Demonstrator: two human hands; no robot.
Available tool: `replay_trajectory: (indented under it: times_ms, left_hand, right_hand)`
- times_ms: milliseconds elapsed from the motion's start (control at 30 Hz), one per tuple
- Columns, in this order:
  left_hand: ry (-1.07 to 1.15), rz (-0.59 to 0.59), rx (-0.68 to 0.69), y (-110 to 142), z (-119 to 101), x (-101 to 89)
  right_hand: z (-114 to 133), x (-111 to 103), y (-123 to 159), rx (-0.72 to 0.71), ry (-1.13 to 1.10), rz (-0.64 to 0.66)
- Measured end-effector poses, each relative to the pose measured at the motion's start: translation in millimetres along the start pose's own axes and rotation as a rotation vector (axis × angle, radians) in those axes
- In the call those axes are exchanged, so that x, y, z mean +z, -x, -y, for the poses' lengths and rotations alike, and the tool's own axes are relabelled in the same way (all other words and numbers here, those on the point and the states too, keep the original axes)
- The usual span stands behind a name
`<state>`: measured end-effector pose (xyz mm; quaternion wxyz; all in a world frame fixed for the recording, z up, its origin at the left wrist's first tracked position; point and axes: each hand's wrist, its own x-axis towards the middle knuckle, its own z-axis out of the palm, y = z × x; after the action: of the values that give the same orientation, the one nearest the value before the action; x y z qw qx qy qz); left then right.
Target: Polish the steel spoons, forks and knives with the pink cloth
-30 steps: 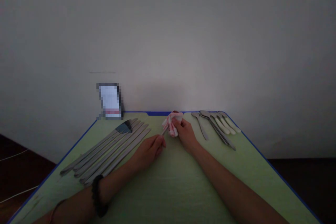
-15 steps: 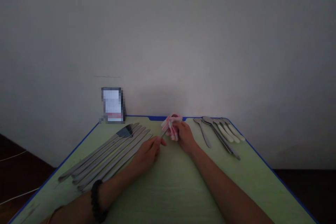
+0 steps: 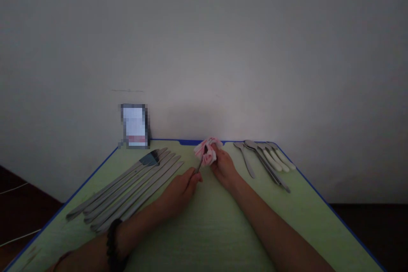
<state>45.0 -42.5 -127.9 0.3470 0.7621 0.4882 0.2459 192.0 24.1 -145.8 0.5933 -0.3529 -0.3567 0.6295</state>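
Note:
My left hand (image 3: 187,180) is closed around the thin metal handle of a spoon (image 3: 199,164), which points up and away. The spoon's head sits inside a pink and white cloth (image 3: 208,153) and is mostly hidden. My right hand (image 3: 225,165) pinches this crumpled cloth around it, close to the table's far edge. To the left of my left hand, several long metal table knives (image 3: 140,187) lie side by side. Right of my right hand lies a single small spoon (image 3: 245,160), apart from the other cutlery.
Beyond the small spoon are stacked metal spoons (image 3: 266,163) and several cream-handled pieces of cutlery (image 3: 276,159). A blurred-out phone-like screen (image 3: 135,125) leans on the wall (image 3: 204,51) at the back left. The green table (image 3: 204,229) has a blue edge.
The cloth has shifted and been refolded around the spoon's head, with my right hand turning slightly. My left hand keeps its hold and has dropped a little. The whole view has tilted slightly.

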Motion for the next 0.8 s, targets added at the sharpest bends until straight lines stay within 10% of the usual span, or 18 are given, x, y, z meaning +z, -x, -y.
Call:
replay_trajectory:
  times_ms: [467, 667, 800]
  left_hand:
    - [0.013, 0.036, 0.002, 3.1, 4.2, -0.4]
    - [0.027, 0.107, 0.023, 5.3, 0.4, -3.1]
    - [0.006, 0.108, 0.098, 7.2, 0.5, -3.3]
  right_hand:
    - [16.9, -1.3, 6.0, -0.004, 0.171, 0.112]
    - [87.8, -23.6, 11.8, -0.079, 1.084, 0.382]
    - [102.5, -26.8, 23.2, -0.058, 1.278, 0.443]
